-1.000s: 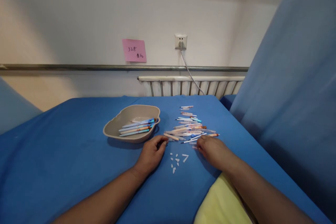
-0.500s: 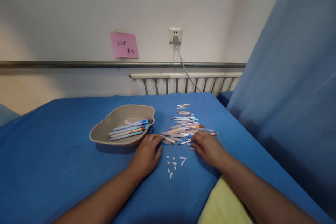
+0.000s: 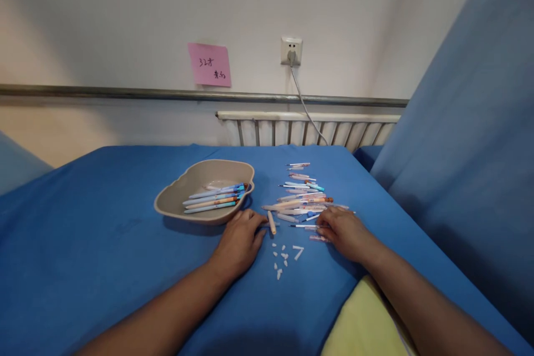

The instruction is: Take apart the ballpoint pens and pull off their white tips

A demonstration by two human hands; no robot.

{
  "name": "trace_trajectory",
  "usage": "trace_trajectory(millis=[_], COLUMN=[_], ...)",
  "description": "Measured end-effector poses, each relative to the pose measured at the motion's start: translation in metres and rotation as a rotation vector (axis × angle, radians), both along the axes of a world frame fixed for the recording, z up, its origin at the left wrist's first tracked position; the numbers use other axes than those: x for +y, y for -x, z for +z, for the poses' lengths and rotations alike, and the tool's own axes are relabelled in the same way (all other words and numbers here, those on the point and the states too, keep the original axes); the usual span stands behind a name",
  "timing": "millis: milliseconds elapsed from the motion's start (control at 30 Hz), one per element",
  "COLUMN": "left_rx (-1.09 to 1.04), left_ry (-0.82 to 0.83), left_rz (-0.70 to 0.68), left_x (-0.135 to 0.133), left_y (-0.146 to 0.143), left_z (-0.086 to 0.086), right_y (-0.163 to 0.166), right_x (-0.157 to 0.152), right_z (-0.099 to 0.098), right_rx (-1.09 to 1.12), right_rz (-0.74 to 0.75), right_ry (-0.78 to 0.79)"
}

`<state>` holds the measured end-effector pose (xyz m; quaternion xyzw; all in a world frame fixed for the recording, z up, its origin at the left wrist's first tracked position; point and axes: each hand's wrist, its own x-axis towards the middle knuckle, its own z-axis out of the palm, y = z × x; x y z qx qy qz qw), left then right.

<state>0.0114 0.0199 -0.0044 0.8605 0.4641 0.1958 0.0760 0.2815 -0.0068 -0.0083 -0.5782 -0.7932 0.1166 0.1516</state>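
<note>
My left hand [image 3: 241, 240] rests on the blue cloth beside the bowl, thumb and index finger closed on a small translucent pen barrel piece. Just past its fingertips lies a short cream barrel piece [image 3: 271, 223], pointing toward me. My right hand [image 3: 348, 235] has its fingers curled at the right edge of the pen parts, at the end of a thin white pen refill [image 3: 304, 226]. A heap of pen parts [image 3: 298, 206], with barrels, refills and clips, lies between and beyond the hands. Small white pieces [image 3: 284, 256] are scattered nearer me.
A beige bowl [image 3: 175, 190] holds several pens [image 3: 212, 203]. Blue cloth [image 3: 104, 245] covers the surface. Yellow fabric [image 3: 367, 322] lies under my right forearm. A blue curtain [image 3: 471, 139] hangs at right; a rail and a plugged-in cord are along the wall.
The cream barrel piece by my left hand has turned from lying crosswise to pointing toward me. The refill at my right fingers now lies level. The whole view has shifted slightly.
</note>
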Motion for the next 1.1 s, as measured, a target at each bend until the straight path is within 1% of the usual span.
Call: trace_trajectory(millis=[200, 333, 500, 667, 867, 1100], left_rx=[-0.099, -0.090, -0.098, -0.120, -0.068, 0.001], left_ry=[0.026, 0.036, 0.071, 0.109, 0.119, 0.075], left_rz=[-0.031, -0.076, -0.062, -0.115, -0.160, -0.133], left_x=[0.000, 0.000, -0.002, -0.006, -0.009, -0.009], left_y=[-0.002, -0.004, -0.005, -0.005, -0.007, -0.003], left_z=[-0.005, -0.007, -0.006, -0.005, 0.002, 0.001], right_y=[0.002, 0.004, 0.005, 0.005, 0.008, 0.006], right_x=[-0.001, -0.001, 0.001, 0.001, -0.002, -0.004], right_z=[-0.005, -0.008, -0.010, -0.011, -0.007, -0.004], right_rx=[0.074, 0.101, 0.130, 0.100, 0.116, 0.160], right_rz=[-0.008, -0.012, 0.001, -0.009, -0.013, 0.001], right_ry=[0.004, 0.011, -0.009, -0.008, 0.039, 0.049])
